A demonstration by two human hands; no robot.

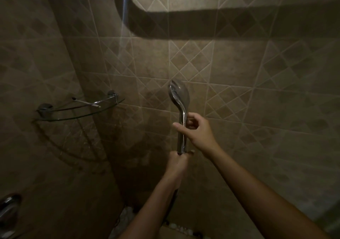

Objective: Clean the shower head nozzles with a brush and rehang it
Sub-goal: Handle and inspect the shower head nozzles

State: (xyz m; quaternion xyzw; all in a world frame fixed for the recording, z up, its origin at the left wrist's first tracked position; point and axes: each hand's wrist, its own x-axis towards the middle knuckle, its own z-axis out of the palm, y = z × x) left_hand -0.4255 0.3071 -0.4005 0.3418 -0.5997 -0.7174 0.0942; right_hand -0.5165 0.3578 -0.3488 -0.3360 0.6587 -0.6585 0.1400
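Tiled wall [239, 69] behind. Shower head [179, 93] is held upright at frame centre, its handle gripped low by left hand [177, 163] and higher by right hand [197, 129].

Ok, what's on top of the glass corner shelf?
A thin, pale-handled brush lies flat on the glass corner shelf. Nothing else shows on it, though the dim light could hide small items.

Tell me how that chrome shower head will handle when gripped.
The shower head looks rigid: its handle runs straight between the left hand and right hand. Its polished chrome is probably slippery. The hose below likely tugs it downward.
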